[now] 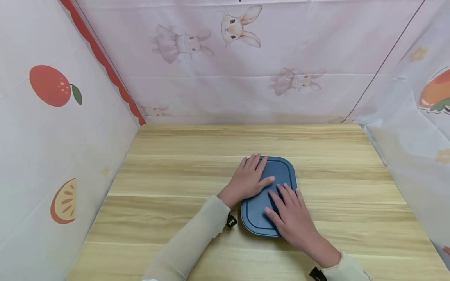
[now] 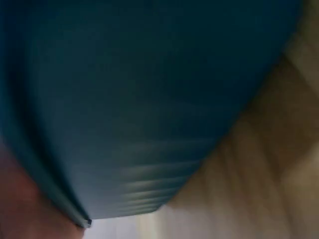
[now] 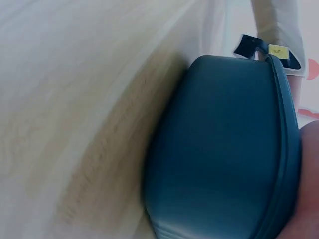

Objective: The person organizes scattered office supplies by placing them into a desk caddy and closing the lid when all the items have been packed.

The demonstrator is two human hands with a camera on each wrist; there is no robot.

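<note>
A dark blue rectangular container (image 1: 261,212) with rounded corners and a grooved lid sits on the wooden table. My left hand (image 1: 247,181) rests on the lid's far left part, fingers spread and extended toward the far edge. On the lid's right side lies my right hand (image 1: 294,218), its fingers extended and slightly apart. The left wrist view shows the container's side wall (image 2: 139,109), ribbed toward one end, with part of the hand at the lower left. In the right wrist view the smooth side wall (image 3: 214,144) rises to the lid's rim. The container's contents are hidden.
The wood-grain table (image 1: 183,175) spreads around the container. Behind it hangs a pink cloth (image 1: 218,93) printed with rabbits. Fruit-printed white cloths line the left side (image 1: 28,136) and right side (image 1: 408,144). A small black device (image 1: 231,221) is at the left wrist.
</note>
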